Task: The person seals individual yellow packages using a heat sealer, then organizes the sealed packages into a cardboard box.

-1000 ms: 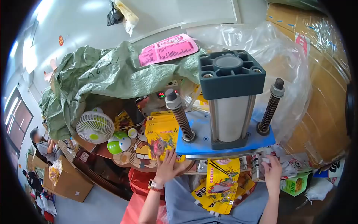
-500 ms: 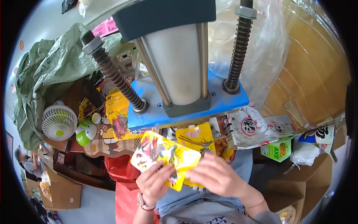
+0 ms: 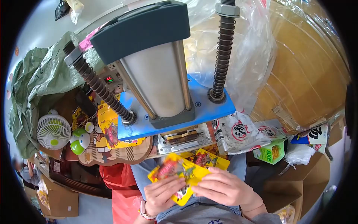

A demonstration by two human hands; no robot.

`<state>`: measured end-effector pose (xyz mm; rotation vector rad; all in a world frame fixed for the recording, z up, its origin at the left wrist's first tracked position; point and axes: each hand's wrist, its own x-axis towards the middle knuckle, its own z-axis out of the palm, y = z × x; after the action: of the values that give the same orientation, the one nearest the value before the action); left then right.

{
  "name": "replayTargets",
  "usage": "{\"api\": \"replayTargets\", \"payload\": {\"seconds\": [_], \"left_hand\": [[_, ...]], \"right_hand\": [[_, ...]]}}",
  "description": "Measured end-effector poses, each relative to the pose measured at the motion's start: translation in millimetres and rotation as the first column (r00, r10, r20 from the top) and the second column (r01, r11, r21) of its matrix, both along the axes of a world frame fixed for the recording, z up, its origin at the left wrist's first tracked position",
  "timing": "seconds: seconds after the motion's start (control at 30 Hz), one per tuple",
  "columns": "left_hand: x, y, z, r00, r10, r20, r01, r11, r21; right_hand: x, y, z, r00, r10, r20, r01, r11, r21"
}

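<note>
A yellow printed packet [image 3: 179, 171] is held between both hands in front of the body, below the press. My left hand [image 3: 162, 192] has its fingers closed on the packet's lower left part. My right hand [image 3: 222, 186] pinches its right edge. More yellow packets [image 3: 210, 158] lie just behind, near the lap. The press has a blue plate [image 3: 175, 112], a grey cylinder [image 3: 154, 82] and spring rods on both sides. Under the plate a metal base [image 3: 184, 138] with brass-coloured bars shows.
Yellow packets [image 3: 112, 128] lie on a patterned board [image 3: 93, 155] at the left, beside a white fan [image 3: 54, 130]. A large wrapped carton [image 3: 298, 71] stands at the right, with white printed bags [image 3: 242, 132] and a green box [image 3: 270, 153] before it.
The view has shifted, so the press sits further left and lower. The held packet has turned slightly. The yellow packet that lay in front of the press base is no longer there, and the base shows.
</note>
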<state>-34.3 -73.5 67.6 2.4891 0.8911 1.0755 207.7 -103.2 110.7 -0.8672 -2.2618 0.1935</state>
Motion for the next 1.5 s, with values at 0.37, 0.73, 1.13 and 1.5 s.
{"api": "replayTargets", "payload": {"seconds": [0.37,0.73,1.13,1.5], "left_hand": [[35.3,55.7,-59.2,0.668,0.622,0.409,0.275,0.304,-0.912],[18.3,92.3,-64.3,0.836,0.492,0.244,0.066,0.352,-0.934],[-102.1,65.1,-90.8,0.883,0.448,-0.141,-0.469,0.849,-0.244],[-30.2,-8.1,6.5,0.982,0.184,0.033,-0.186,0.980,0.072]], "right_hand": [[40.8,33.9,-28.2,0.742,-0.651,-0.159,0.624,0.758,-0.192],[68.7,77.2,-95.6,0.679,-0.694,0.239,0.732,0.666,-0.144],[11.8,5.5,-21.0,0.849,-0.419,-0.321,0.416,0.906,-0.082],[-24.9,12.5,-8.1,0.997,0.077,-0.002,-0.077,0.997,-0.012]]}}
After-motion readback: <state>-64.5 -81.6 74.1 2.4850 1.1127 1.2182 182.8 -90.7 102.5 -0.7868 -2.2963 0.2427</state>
